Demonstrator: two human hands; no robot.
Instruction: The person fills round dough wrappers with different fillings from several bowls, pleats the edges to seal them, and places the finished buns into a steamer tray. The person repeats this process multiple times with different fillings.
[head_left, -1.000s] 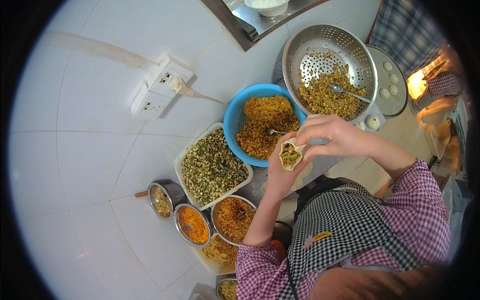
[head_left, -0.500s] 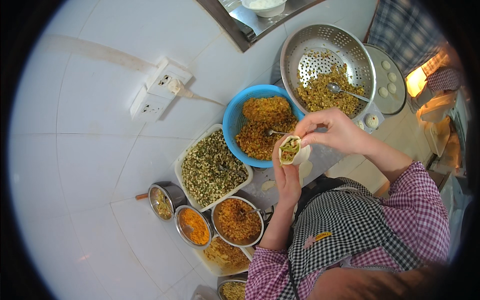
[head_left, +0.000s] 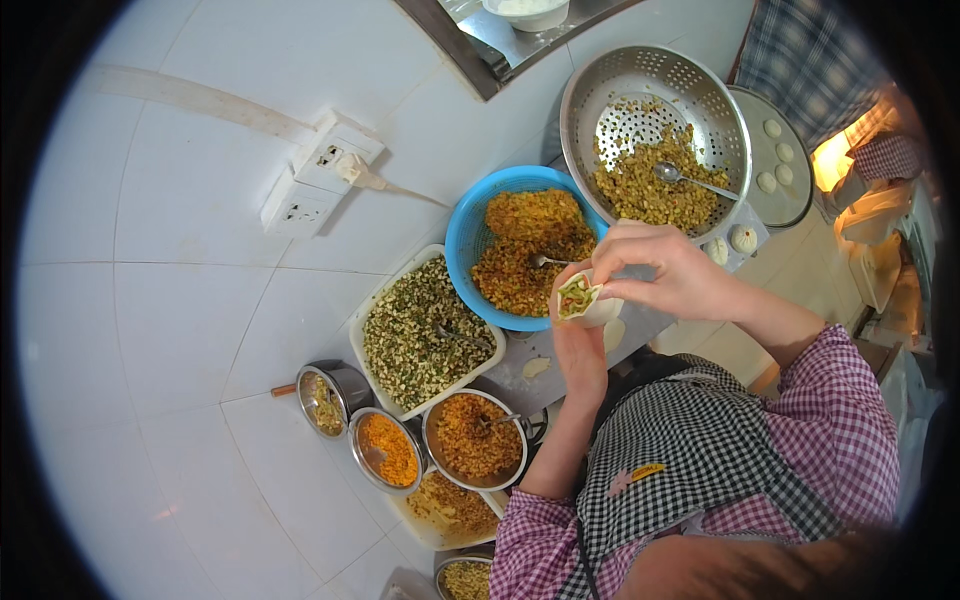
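Counter (head_left: 522, 352): running beneath both hands, bearing pale dough pieces (head_left: 537, 367).
Filled wrapper (head_left: 606, 312): sitting between the two hands' fingers, its open mouth facing left, showing green filling (head_left: 576, 297).
Left hand (head_left: 579, 345): cradling the wrapper, fingers curling around its side.
Right hand (head_left: 668, 265): pinching the dough rim, fingers closing narrowly.
Blue basket (head_left: 463, 250): standing just beyond the fingers.
Colander (head_left: 700, 95): resting farther out.
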